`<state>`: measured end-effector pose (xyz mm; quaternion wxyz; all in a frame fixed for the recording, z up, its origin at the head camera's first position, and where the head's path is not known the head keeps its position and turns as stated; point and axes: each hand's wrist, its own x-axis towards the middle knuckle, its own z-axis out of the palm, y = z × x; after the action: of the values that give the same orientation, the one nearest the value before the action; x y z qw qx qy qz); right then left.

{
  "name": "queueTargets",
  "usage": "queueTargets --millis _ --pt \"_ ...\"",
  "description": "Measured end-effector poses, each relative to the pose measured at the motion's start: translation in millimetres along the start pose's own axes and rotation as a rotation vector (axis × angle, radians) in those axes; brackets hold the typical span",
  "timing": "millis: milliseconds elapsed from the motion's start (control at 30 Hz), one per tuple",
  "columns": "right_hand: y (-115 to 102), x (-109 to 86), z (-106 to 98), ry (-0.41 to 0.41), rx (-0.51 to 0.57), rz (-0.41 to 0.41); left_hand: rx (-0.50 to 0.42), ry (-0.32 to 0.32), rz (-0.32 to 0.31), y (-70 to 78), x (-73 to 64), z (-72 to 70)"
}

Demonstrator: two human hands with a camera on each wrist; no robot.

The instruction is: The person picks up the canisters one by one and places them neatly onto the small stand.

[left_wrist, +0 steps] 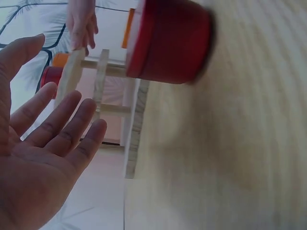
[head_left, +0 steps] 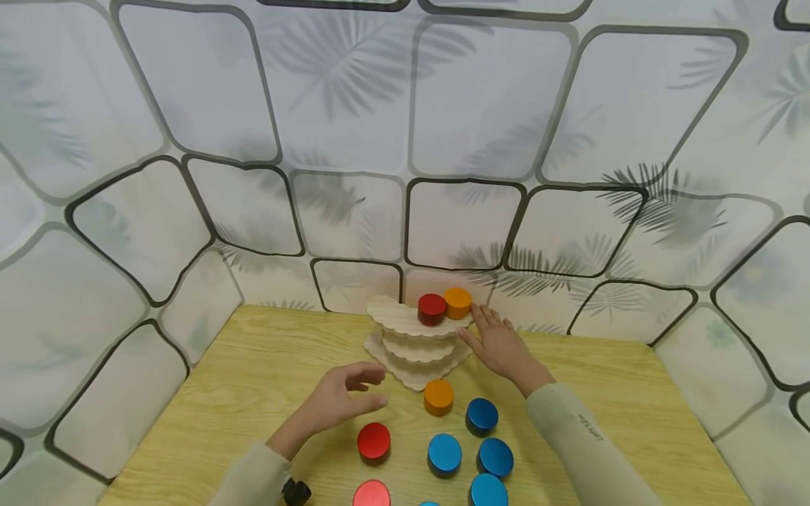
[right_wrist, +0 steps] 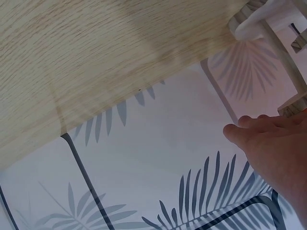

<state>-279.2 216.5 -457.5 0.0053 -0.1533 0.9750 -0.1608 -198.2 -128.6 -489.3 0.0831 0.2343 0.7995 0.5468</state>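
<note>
A tiered wooden stand [head_left: 403, 323] with scalloped shelves stands at the back of the table. On its top shelf a red round tin [head_left: 432, 309] and an orange round tin [head_left: 458, 302] sit side by side. My right hand [head_left: 503, 346] is at the right end of that shelf, fingers stretched out, fingertips right at the orange tin. In the right wrist view the hand [right_wrist: 276, 143] reaches the shelf's edge. My left hand [head_left: 342, 397] hovers in front of the stand's left side, palm inward, fingers spread and holding nothing. A red tin [left_wrist: 172, 40] stands near it.
An orange tin [head_left: 439, 398] stands just before the stand. Several blue tins [head_left: 445, 454] are grouped at front right, and a second red tin [head_left: 371, 495] is at the front edge of view. A patterned cloth wall [head_left: 468, 225] rises right behind the table [head_left: 253, 379].
</note>
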Motion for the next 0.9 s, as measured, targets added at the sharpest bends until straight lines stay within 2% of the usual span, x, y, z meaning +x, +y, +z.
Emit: queueTargets --millis 367,600,900 --pt "1 -0.1 1 0.001 -0.002 0.004 -0.051 -0.054 -0.024 -17.8 -23.7 11.4" --pt "1 -0.5 1 0.004 -0.006 0.004 -0.056 -0.045 0.010 -22.3 -33.9 16.2" --pt "-2 0.4 0 0.000 -0.012 -0.002 -0.048 -0.067 -0.073 -22.7 -42.1 17.6"
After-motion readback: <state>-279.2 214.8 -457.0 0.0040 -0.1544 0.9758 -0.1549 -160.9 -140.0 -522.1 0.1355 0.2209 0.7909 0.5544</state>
